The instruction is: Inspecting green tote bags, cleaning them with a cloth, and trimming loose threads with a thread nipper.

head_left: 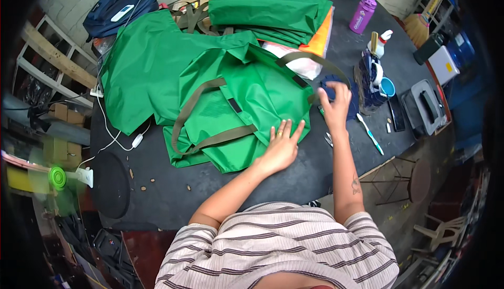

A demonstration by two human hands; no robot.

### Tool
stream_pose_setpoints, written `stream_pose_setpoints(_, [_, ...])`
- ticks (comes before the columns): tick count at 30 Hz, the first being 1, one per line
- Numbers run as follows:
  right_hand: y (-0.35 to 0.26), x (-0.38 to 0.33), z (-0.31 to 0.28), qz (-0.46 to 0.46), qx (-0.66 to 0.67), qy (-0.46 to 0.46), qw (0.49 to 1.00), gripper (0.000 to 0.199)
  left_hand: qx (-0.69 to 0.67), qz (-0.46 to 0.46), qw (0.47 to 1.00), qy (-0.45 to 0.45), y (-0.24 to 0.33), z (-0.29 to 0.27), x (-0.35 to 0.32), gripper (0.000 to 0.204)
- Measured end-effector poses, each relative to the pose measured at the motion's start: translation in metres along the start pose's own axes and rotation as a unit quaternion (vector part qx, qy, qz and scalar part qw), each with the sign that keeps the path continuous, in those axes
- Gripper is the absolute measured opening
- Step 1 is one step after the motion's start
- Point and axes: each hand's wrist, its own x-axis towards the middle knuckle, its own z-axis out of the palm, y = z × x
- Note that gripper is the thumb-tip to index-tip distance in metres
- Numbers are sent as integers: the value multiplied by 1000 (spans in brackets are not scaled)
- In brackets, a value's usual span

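A green fabric bag (247,97) with olive-brown webbing handles and dark patches lies spread out in front of me. My left hand (284,144) rests on its near right corner, fingers spread and pressing lightly on the cloth. Just off the bag's right edge, my right hand (336,102) is raised with bent fingers, thumb apart from the others. Beside and partly behind that hand loops a webbing handle (310,56); I see no clear grip on it. More green cloth (142,68) spreads out to the left.
Folded green bags (268,10) are stacked at the back. To the right are a purple bottle (363,13), a blue organizer (370,81), a toothbrush (370,134) and a grey case (422,107). A white cable (113,141) trails left, near a small fan (58,177).
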Motion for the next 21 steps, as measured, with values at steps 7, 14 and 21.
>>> stream_pose_setpoints(7, [-77,80,94,-160,60,-41,984,62,37,-16,999,-12,20,0,-17,74])
stream_pose_setpoints(14, [-81,80,114,-148,48,-64,986,13,-581,-88,793,158,-54,-55,24,68])
stream_pose_setpoints(21, [-60,34,59,-183,152,58,970,15,-786,-100,545,276,-80,-131,42,58])
